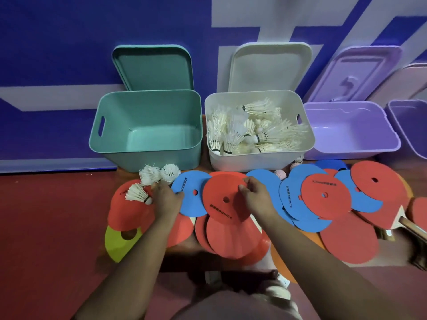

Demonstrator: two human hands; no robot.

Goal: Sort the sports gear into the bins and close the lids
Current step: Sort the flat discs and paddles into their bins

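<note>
Left hand (pixel 166 200) is nearest, its fingers curled round the ends of three shuttlecocks (pixel 151 175) at the left end of the table (pixel 187 249). Right hand (pixel 256 197) pinches the top edge of a red disc (pixel 221 199) with thumb and fingers. Blue discs (pixel 191 197) and more red ones lie spread all around. Behind them stand a green bin (pixel 147 155), a white bin (pixel 254 161) full of feathery birdies (pixel 254 130), and a purple bin (pixel 351 153). Their lids (pixel 152 68) lean back on the wall.
</note>
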